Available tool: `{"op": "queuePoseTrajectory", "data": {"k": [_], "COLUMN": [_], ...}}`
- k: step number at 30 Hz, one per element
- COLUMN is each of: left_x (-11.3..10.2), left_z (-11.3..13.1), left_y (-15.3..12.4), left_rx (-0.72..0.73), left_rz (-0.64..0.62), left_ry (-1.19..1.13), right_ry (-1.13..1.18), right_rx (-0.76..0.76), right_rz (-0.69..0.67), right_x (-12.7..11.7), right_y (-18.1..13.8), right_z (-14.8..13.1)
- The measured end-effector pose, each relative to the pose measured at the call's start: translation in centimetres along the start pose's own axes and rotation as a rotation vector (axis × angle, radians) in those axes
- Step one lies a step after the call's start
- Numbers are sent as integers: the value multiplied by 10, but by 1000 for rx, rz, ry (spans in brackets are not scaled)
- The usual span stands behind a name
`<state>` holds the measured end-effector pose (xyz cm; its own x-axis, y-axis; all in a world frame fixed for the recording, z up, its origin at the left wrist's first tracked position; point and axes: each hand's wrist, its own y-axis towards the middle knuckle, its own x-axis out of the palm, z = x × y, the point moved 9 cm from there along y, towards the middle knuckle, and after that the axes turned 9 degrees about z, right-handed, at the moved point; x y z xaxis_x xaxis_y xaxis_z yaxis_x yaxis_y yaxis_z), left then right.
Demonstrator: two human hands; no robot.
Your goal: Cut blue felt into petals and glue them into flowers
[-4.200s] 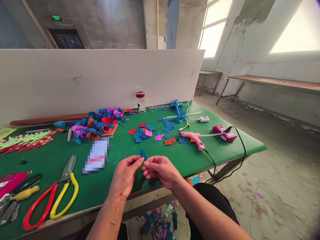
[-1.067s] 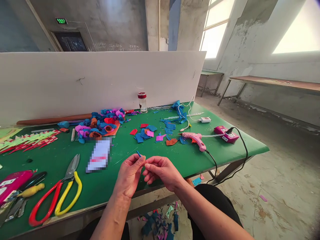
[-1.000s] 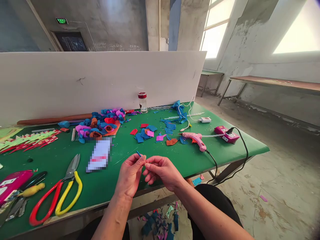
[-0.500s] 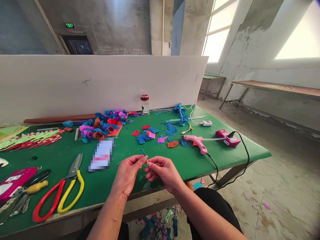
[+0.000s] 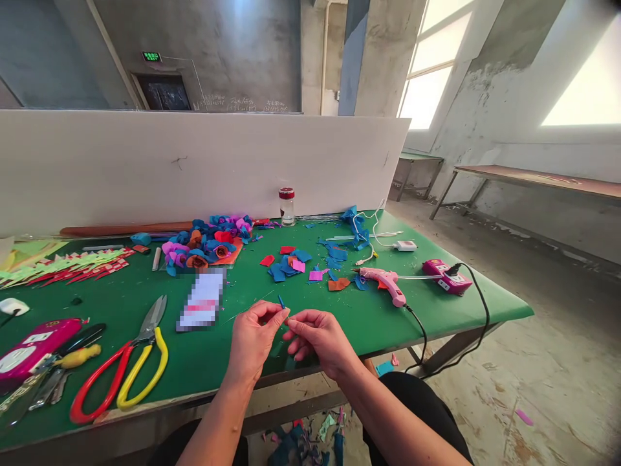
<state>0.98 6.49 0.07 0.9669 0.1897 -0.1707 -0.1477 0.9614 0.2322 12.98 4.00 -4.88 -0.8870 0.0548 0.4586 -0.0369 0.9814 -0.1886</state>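
Over the front of the green table, my left hand (image 5: 257,336) pinches a thin stick with a blue tip (image 5: 281,301) between thumb and forefinger. My right hand (image 5: 317,333) is closed on the same stick just below, its thumb and forefinger meeting the left fingertips. Most of the stick is hidden by the fingers. Beyond the hands lie blue, pink and red paper pieces (image 5: 286,266). To their left is a heap of blue, purple and orange paper flowers (image 5: 208,241).
A pink glue gun (image 5: 385,279) is corded to a magenta power strip (image 5: 446,277) on the right. Red-and-yellow-handled scissors (image 5: 140,356) lie at left, near another magenta box (image 5: 36,349). A red-lidded jar (image 5: 287,207) stands at the back by a white board (image 5: 233,162).
The view has shifted slightly, so the table's things sit a little further right. Both hands keep their pinch on the stick, and a little less of its blue end shows.
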Motion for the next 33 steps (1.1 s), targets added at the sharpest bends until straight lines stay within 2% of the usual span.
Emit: {"op": "queuePoseTrajectory", "data": {"k": [3,10,14,19,24,33], "left_x": [-2,0,10,16,16,17], "left_z": [-3,-16,-20,-23,-25,-27], "left_y": [0,6,0,-4,-5,-8], "left_rx": [-30,-201,-285,-384,-409,-457], "left_rz": [12,-134,-211,-160,-68,-44], "left_ry": [7,-175,-243,-434,-500,-571], "right_ry": [22,60,52,21,-3,-73], "right_rx": [27,76,87,84,33,-98], "right_rz": [-12,-70,-111,-162,-53,83], "right_x": [1,4,5,11,8,7], "right_y": [-1,-3,-4,-8,-8,-9], "right_z": [0,-2,0,-1,-3,-9]}}
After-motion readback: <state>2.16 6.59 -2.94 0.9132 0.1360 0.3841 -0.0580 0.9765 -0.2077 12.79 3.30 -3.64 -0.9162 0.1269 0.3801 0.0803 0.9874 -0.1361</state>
